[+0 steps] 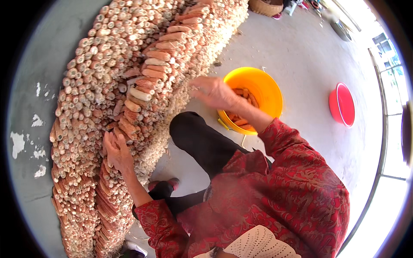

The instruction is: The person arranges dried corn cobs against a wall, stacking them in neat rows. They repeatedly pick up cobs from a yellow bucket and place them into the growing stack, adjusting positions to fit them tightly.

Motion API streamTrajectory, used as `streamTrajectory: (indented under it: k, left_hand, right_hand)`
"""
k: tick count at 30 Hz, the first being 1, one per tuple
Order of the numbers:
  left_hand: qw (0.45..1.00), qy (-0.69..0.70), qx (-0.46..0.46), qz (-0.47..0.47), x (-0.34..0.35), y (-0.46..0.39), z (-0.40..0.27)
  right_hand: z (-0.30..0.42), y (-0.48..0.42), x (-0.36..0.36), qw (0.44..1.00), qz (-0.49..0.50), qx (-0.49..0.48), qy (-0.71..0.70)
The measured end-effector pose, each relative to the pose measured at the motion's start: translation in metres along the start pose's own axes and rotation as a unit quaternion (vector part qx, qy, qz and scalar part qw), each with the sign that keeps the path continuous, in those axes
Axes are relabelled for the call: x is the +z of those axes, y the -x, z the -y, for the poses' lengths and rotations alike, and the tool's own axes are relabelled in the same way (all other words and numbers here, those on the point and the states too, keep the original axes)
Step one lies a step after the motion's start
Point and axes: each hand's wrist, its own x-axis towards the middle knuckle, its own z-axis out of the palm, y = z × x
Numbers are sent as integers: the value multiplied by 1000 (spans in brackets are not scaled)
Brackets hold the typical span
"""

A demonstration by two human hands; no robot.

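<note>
A long stack of bare corn cobs (106, 80) runs along the wall, mostly with cut ends facing out. My left hand (119, 153) rests on the top of the nearer row, fingers slightly apart, with no cob visible in its grasp. Along that row, several reddish cobs (155, 73) lie side by side. My right hand (214, 92), blurred, is between the stack and a yellow bucket (269, 93), its forearm across the bucket's mouth. Whether its curled fingers hold anything is unclear. Loose reddish cobs (251, 98) lie inside the bucket, partly hidden by the arm.
A red plastic basin (342, 104) sits on the concrete floor (303, 64) to the right. At the far end are a woven basket (265, 8) and a dark shallow pan (341, 31). My bent knee (188, 125) is between the stack and the bucket. A grey wall (35, 90) backs the stack.
</note>
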Motion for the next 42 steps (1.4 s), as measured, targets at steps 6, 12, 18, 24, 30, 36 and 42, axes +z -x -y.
streamTrajectory:
  k: [6,12,18,24,30,36,42]
  left_hand:
    - [942,246,37,224,151,58,-87]
    - [892,264,-207,304,249,71,-88]
    - [854,316,-271,311,272,54,-92]
    - [819,362,-307,323,289,50,-92]
    - [808,380,-319,317,293,47,-96]
    - [807,374,-333,313,299,45,-102]
    - [804,388,-330,306,300,38,-94]
  right_hand:
    - [-181,146,-100,901,22,424,93]
    - [-247,195,-61,808,223,545,-24]
    - [-248,167,-3,878,185,411,157]
    - [-252,163,20,881,176,355,258]
    - [-280,160,40,859,213,342,315]
    - [-257,137,29,868,153,276,384]
    - [-276,133,41,896,254,237,275]
